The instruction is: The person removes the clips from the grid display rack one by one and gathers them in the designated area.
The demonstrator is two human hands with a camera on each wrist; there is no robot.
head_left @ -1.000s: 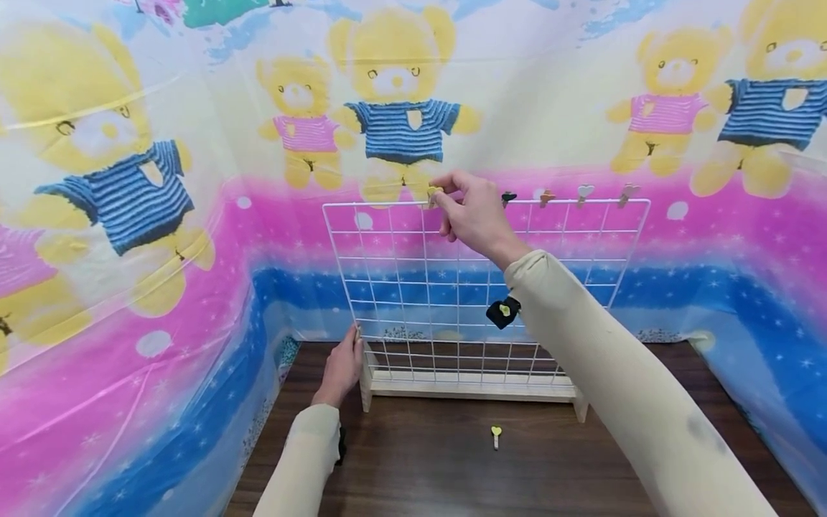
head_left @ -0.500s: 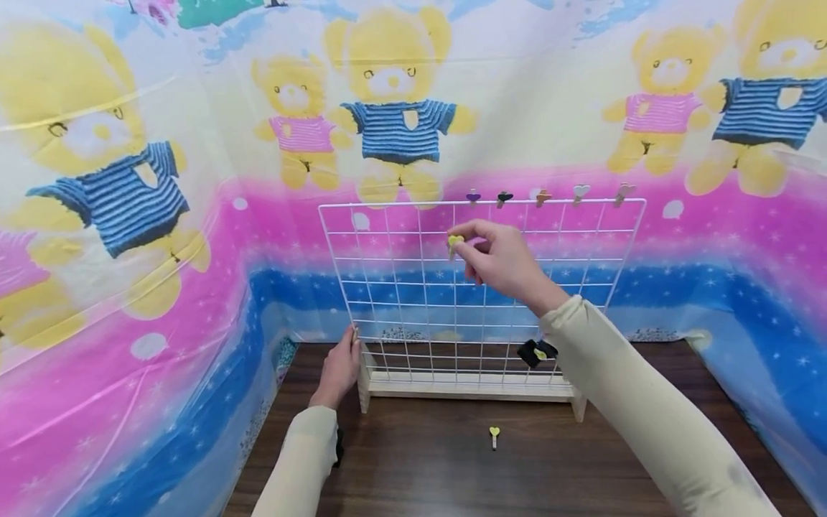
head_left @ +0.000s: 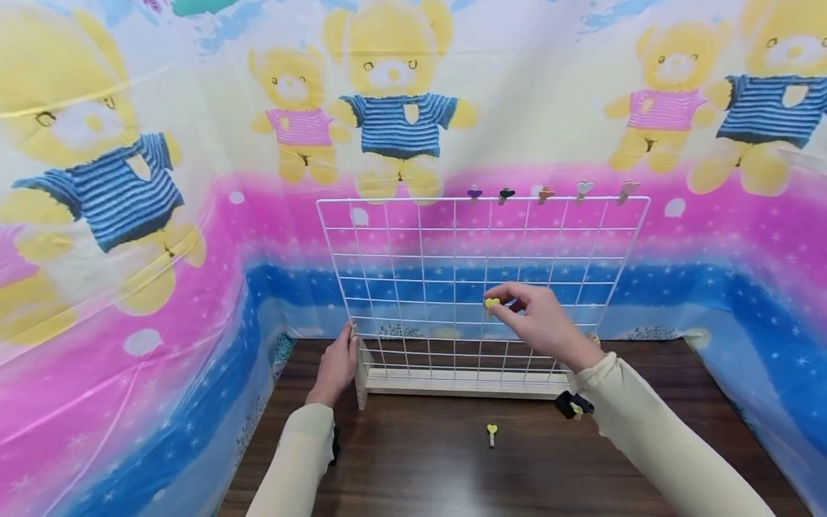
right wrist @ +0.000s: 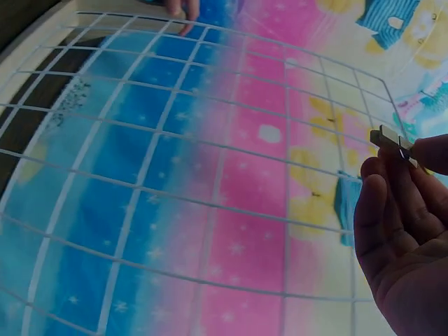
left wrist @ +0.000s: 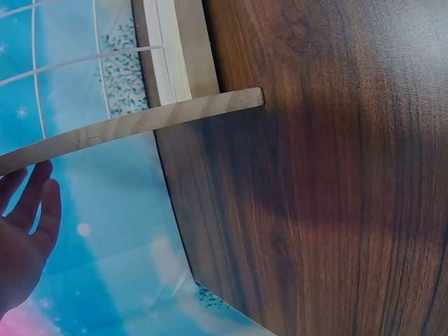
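Observation:
My right hand (head_left: 539, 319) pinches a small wooden clothespin with a yellow heart (head_left: 492, 304) between thumb and fingers, in front of the wire grid. In the right wrist view the clothespin's wooden end (right wrist: 392, 142) sticks out from the fingertips. A white wire grid rack (head_left: 420, 229) stands upright on wooden feet. At its left side my left hand (head_left: 334, 366) holds the wooden side post; in the left wrist view the fingers touch the post (left wrist: 140, 124), and the thumb is hidden. Another yellow heart clothespin (head_left: 492, 435) lies on the table before the rack.
Along the grid's top wire sit several heart clothespins: purple (head_left: 474, 192), dark (head_left: 506, 194), orange (head_left: 545, 194), white (head_left: 584, 189) and pale pink (head_left: 628, 190). Cloth printed with bears (head_left: 400, 126) hangs behind and beside the dark wooden table (head_left: 413, 474).
My right hand has come down and to the right from the grid's top wire, the yellow heart clothespin still pinched. That spot on the wire now bears no clothespin. My left hand stays on the post.

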